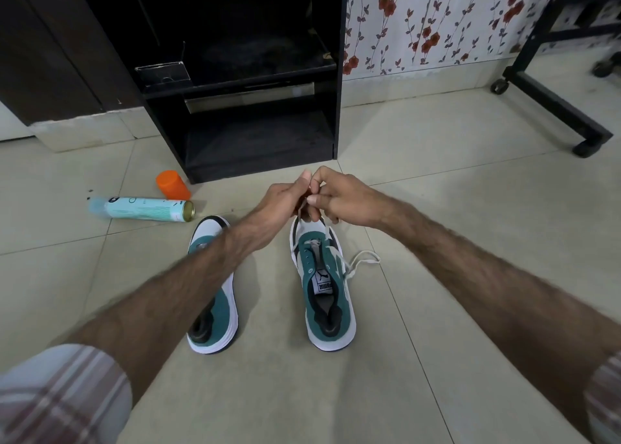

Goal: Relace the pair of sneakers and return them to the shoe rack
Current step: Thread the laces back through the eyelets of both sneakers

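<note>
Sneakers are the business here, and the black shoe rack (242, 84) that must receive them stands against the wall, its shelves dark, with the tiled floor (437, 181) spreading out before it. Just in front of the rack, toes toward it, the pair sits side by side on the floor, probably set that way so that each tongue faces the person and the eyelets are easy to reach. The right sneaker (324, 289) lies open with its tongue showing and only the lowest eyelets threaded, so the relacing looks barely begun; the left sneaker (215, 295) is half hidden under a forearm, and its lacing cannot be judged. Left of the rack's foot a pale blue spray can (141, 209) lies on its side, an orange cap (173, 185) just beyond it. Between the rack and the right sneaker's toe, the left hand (285, 198) and right hand (339, 198) meet, fingers curled, both pinching the white shoelace (361, 262), whose loose end trails to the sneaker's right.
</note>
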